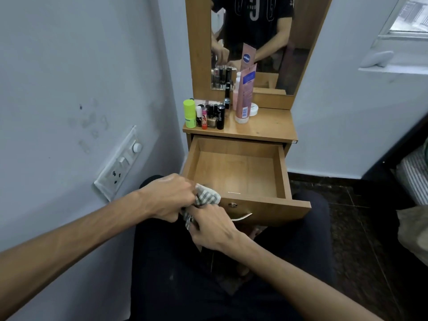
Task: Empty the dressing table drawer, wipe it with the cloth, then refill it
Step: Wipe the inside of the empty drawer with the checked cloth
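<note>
Both hands, left hand [170, 196] and right hand [212, 225], grip clenched on the checked cloth [207, 196] beside the emptied drawer [235, 172]; wiping its floor likely comes next.

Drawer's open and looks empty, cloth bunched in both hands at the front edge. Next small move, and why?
Probably carry the cloth into the drawer and start wiping its floor. Left hand and right hand both grip it just outside the near-left corner, the inside is bare, and the cosmetics already stand on the tabletop.
</note>
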Demonstrator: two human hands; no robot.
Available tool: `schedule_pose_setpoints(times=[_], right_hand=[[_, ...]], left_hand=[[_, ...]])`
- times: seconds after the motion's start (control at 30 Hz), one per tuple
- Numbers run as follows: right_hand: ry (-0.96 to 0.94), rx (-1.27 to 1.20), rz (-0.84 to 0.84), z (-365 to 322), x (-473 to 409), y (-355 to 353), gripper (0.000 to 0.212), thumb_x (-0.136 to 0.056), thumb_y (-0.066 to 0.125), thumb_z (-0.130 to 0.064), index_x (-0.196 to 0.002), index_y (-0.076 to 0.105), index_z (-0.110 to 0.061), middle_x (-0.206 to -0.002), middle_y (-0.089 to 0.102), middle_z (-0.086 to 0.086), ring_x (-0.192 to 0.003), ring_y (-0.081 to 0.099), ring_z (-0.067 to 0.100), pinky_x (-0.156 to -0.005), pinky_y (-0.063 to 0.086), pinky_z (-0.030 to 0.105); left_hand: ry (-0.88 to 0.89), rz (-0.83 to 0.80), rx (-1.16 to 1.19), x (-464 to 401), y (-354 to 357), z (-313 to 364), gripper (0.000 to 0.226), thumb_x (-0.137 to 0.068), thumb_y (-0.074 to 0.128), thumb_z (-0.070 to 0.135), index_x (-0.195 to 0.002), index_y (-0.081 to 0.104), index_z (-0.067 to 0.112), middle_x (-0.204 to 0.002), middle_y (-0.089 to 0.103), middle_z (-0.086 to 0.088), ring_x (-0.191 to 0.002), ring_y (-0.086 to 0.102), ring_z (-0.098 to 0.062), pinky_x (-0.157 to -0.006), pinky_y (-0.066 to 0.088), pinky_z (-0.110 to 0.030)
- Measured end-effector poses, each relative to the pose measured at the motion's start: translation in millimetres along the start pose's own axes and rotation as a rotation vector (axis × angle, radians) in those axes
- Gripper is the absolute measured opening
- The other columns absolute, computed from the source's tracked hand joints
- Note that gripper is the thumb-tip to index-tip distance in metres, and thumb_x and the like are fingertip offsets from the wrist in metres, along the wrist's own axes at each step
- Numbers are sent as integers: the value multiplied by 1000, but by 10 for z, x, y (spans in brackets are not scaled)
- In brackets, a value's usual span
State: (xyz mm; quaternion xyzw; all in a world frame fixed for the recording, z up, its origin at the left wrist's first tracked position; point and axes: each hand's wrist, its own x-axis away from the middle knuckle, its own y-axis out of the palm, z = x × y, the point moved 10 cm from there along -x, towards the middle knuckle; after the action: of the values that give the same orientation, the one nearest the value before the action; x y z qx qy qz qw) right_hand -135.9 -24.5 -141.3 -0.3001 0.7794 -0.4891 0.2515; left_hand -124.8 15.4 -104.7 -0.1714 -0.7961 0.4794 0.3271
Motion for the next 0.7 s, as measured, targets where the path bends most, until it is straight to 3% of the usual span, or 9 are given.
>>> schedule_pose_setpoints(times=[0.17,0.3,0.4,0.5,0.6,0.7], right_hand=[[-11,-76,-178,116,88,336,24,-80,64,-8,-104,60,-6,-97,67,17,-83,64,39,-62,46,38],[147,-23,-291,403,317,489,27,-89,65,-17,-114,65,-6,-118,68,20,-105,65,44,-78,52,40],[288,80,-389,691,617,426,34,-93,64,-26,-120,67,-5,-125,69,20,-116,64,42,-91,54,42],[406,143,-424,997,916,227,35,-91,66,-27,-120,70,-8,-125,71,15,-119,66,37,-95,54,40],[485,136,-368,1183,1100,-155,32,-87,70,-26,-115,72,-10,-119,74,10,-114,68,33,-89,55,37],[513,116,-205,1241,1194,-619,24,-85,64,-25,-105,71,-13,-106,76,7,-102,70,33,-73,49,37]], left_hand=[[22,-116,-54,-111,149,325,14,-75,52,4,-76,58,17,-87,71,-9,-80,69,-30,-59,43,-36],[26,-171,25,-327,323,620,18,-86,55,3,-95,70,10,-102,72,-11,-97,69,-32,-72,48,-40],[73,-139,84,-580,304,892,13,-83,68,16,-96,72,14,-102,73,-9,-97,70,-32,-72,52,-40],[131,-130,88,-828,222,1236,22,-82,65,9,-103,70,8,-107,72,-14,-98,69,-38,-73,53,-45],[189,-32,106,-985,-85,1501,24,-82,62,11,-105,69,7,-108,70,-15,-98,69,-38,-70,54,-43],[212,323,99,-1022,-581,1417,19,-68,70,22,-86,71,15,-88,71,-4,-82,71,-24,-58,55,-30]])
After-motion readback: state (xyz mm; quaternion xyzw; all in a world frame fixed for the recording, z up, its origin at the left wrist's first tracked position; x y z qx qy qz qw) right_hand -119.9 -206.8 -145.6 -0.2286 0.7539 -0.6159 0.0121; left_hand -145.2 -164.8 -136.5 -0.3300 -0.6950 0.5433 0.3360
